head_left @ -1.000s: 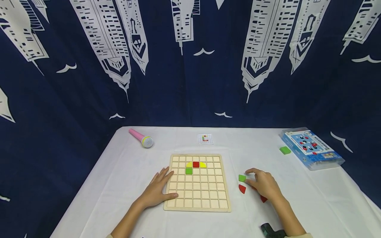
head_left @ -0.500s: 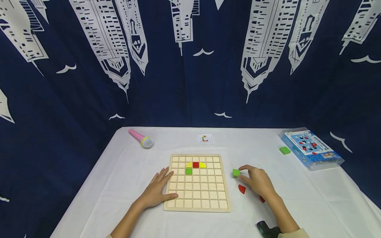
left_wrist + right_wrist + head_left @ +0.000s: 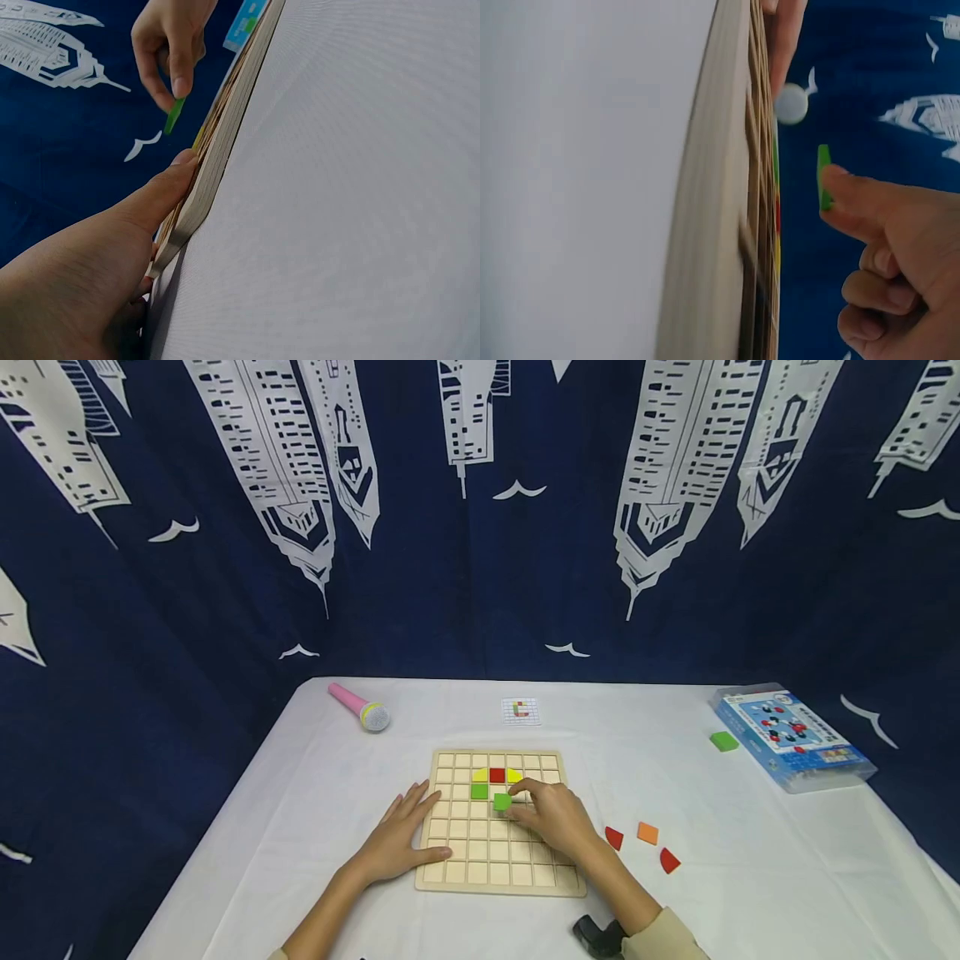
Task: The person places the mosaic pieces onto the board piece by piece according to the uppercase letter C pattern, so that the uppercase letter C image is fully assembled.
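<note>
My right hand [image 3: 555,816] pinches a green square tile [image 3: 502,802] between thumb and forefinger. In the right wrist view the tile [image 3: 823,177] is seen edge-on, held a little above the wooden grid board [image 3: 498,872]. My left hand [image 3: 397,835] rests along the board's left side, fingers spread, its thumb [image 3: 169,184] lying on the edge. Near the back of the grid sit a red square tile [image 3: 497,775], two yellow tiles, left [image 3: 480,776] and right [image 3: 513,775], and another green square tile [image 3: 479,791] below the left yellow one.
Right of the board lie two red quarter-round tiles [image 3: 614,837] and an orange square tile [image 3: 648,832]. Farther back are a green tile [image 3: 723,741] and a blue boxed set [image 3: 795,735]. A small pattern card [image 3: 521,711] and a pink toy microphone [image 3: 360,707] lie behind the board.
My right hand has picked the green square tile up from the table and carried it left over the board. The orange tile is now uncovered. The left hand has stayed in place.
</note>
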Demonstrator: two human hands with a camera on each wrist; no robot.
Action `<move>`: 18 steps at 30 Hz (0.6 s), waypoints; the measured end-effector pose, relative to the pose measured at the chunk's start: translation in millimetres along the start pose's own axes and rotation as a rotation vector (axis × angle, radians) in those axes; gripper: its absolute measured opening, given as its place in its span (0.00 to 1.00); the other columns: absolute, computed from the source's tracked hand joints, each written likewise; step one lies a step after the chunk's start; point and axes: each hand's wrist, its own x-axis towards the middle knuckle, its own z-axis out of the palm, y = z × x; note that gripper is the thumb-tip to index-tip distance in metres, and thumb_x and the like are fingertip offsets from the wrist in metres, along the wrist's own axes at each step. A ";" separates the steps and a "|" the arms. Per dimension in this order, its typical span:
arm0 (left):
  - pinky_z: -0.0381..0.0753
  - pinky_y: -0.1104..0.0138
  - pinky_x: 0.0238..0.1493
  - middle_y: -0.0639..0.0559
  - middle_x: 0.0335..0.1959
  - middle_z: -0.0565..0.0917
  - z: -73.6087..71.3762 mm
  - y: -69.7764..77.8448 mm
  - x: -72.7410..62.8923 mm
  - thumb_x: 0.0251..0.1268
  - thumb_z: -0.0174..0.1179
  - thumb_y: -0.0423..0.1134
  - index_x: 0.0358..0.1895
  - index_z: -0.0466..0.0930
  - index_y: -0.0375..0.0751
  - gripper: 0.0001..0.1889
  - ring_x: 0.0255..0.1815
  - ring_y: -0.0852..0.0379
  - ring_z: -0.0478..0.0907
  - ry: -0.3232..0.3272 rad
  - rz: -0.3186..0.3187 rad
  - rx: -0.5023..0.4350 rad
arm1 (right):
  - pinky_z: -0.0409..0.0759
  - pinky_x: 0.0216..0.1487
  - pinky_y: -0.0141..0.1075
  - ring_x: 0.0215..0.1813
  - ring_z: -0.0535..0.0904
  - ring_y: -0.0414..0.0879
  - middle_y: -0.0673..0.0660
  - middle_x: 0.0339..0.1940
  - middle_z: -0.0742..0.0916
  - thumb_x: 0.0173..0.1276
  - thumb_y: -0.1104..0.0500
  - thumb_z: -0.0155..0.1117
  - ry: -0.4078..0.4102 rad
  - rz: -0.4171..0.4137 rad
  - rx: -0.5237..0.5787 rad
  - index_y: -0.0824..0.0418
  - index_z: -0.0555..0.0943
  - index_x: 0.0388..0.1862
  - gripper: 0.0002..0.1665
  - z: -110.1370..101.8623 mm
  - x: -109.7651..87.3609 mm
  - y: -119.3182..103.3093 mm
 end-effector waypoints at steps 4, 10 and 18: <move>0.37 0.54 0.70 0.44 0.73 0.47 -0.2 0.8 0.4 0.50 0.58 0.68 0.71 0.54 0.43 0.49 0.73 0.49 0.39 0.000 -0.001 0.003 | 0.62 0.16 0.28 0.16 0.57 0.34 0.42 0.08 0.71 0.54 0.50 0.71 -0.015 -0.039 -0.014 0.56 0.83 0.39 0.15 13.0 5.4 -9.5; 0.38 0.54 0.70 0.45 0.73 0.48 -1.5 1.0 -0.2 0.50 0.57 0.68 0.71 0.54 0.43 0.49 0.73 0.49 0.39 0.004 0.008 0.013 | 0.65 0.17 0.28 0.17 0.63 0.34 0.46 0.15 0.79 0.54 0.50 0.71 -0.049 -0.034 -0.023 0.57 0.83 0.39 0.16 26.5 12.7 -15.4; 0.38 0.53 0.70 0.44 0.73 0.48 -1.9 1.2 0.0 0.50 0.58 0.67 0.71 0.54 0.43 0.49 0.73 0.48 0.40 0.000 0.009 0.009 | 0.80 0.32 0.37 0.35 0.83 0.47 0.56 0.37 0.87 0.53 0.50 0.71 -0.048 -0.011 -0.053 0.56 0.84 0.38 0.16 35.4 16.2 -15.6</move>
